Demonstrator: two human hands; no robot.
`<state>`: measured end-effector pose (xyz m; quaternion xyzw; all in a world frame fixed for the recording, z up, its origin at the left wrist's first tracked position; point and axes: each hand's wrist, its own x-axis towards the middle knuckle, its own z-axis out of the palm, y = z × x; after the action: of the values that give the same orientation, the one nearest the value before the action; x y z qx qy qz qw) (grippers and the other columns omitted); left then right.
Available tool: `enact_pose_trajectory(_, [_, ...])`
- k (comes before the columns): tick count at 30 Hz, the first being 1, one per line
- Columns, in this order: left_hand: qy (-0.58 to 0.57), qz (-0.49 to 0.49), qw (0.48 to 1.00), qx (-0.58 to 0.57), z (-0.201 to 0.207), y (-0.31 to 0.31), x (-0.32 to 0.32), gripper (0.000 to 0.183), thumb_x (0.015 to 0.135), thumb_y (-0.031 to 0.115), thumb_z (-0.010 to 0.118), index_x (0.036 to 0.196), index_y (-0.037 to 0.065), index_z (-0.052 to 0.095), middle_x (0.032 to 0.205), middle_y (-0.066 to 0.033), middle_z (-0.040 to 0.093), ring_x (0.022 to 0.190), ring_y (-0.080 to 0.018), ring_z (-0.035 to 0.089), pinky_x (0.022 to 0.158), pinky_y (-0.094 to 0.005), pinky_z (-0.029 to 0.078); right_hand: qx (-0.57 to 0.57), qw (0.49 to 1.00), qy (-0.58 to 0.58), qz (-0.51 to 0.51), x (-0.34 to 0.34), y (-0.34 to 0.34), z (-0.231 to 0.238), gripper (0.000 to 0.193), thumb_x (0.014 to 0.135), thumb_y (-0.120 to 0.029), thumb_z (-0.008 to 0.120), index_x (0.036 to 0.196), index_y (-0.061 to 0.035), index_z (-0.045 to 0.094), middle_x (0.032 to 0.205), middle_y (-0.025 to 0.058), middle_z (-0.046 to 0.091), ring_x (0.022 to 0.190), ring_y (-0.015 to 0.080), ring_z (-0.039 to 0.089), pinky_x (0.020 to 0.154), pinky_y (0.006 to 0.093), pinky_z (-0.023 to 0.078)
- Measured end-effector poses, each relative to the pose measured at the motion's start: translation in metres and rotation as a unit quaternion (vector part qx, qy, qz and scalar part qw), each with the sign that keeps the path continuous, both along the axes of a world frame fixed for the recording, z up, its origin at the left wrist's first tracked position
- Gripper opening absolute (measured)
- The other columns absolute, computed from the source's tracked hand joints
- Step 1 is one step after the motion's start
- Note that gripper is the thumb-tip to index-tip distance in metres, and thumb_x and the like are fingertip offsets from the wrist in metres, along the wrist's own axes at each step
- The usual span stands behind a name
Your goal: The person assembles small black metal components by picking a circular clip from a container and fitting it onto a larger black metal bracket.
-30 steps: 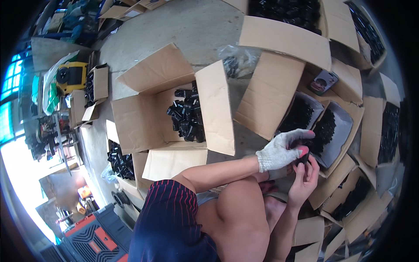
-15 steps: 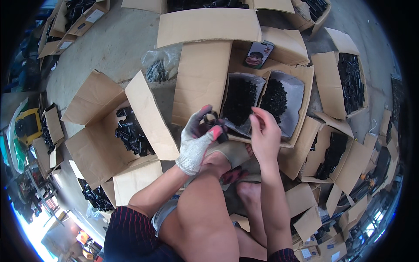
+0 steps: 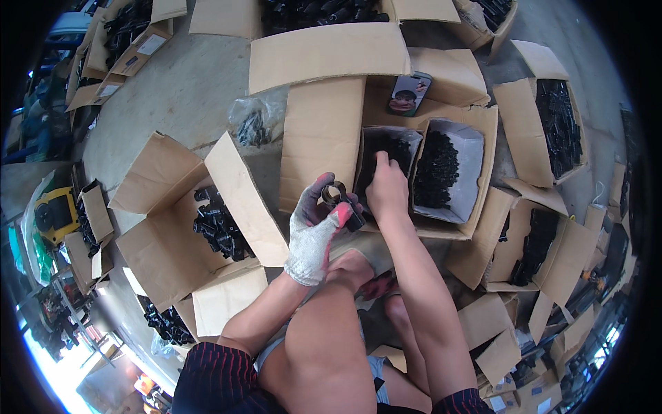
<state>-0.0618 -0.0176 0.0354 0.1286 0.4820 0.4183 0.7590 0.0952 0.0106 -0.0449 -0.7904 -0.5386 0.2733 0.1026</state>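
Observation:
My left hand point(image 3: 307, 241), in a whitish glove with dark and red fingertips, is closed on a black ring-shaped clamp point(image 3: 354, 219). The clamp's round opening faces up above my knee. My bare right hand point(image 3: 387, 188) reaches into the left inner carton point(image 3: 412, 136), its fingers curled down at the small black parts point(image 3: 394, 146) there. What the fingertips pinch, if anything, is hidden. Beside it, the right inner carton point(image 3: 471, 147) holds a heap of small black pieces point(image 3: 436, 169), seemingly screws. Both stand inside a larger cardboard box point(image 3: 488, 148).
A phone point(image 3: 408, 94) leans at that box's far side. To the left, an open box point(image 3: 162, 245) holds black clamp-like parts point(image 3: 219, 224). A clear plastic bag point(image 3: 254, 123) lies on the concrete floor point(image 3: 186, 96). Boxes of black parts point(image 3: 557, 127) stand right and beyond.
My right hand has moved left and down into the left inner carton. My left hand keeps the clamp, whose ring now shows more openly. The whole view has shifted slightly.

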Motion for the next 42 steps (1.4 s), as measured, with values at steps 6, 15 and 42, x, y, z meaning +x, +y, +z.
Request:
enact_pose_trajectory(6, [-0.003,-0.055,0.995,0.089,-0.004,0.002,0.011,0.071,0.090,0.001,0.078,0.152,0.007,0.045,0.127,-0.0203,0.066,0.115,-0.0304,0.069,0.103,-0.0443,0.055,0.163,0.879,0.397,-0.208,0.017,-0.050,0.073,0.020,0.099,-0.003,0.068,0.118,0.0003,0.067,0.104,0.0101,0.072,0.090,0.0137,0.068,0.084,0.0273,0.054])
enact_pose_trajectory(15, [0.023,-0.140,0.962,0.235,0.001,-0.004,0.026,0.075,0.084,-0.005,0.081,0.150,0.006,0.050,0.135,-0.0214,0.065,0.123,-0.0299,0.065,0.105,-0.0441,0.054,0.255,0.856,0.372,-0.254,0.010,-0.082,0.110,0.012,0.092,0.001,0.077,0.101,0.0025,0.071,0.098,0.0082,0.076,0.086,0.0076,0.068,0.081,0.0220,0.053])
enact_pose_trajectory(42, [0.122,-0.171,0.973,0.098,0.005,0.003,0.049,0.072,0.089,-0.003,0.077,0.153,0.003,0.046,0.123,-0.0107,0.066,0.112,-0.0164,0.065,0.098,-0.0331,0.055,0.187,0.942,0.259,-0.108,0.010,-0.098,0.080,0.054,0.082,0.001,0.078,0.133,0.0016,0.059,0.123,0.0187,0.067,0.109,0.0339,0.068,0.091,0.0379,0.056])
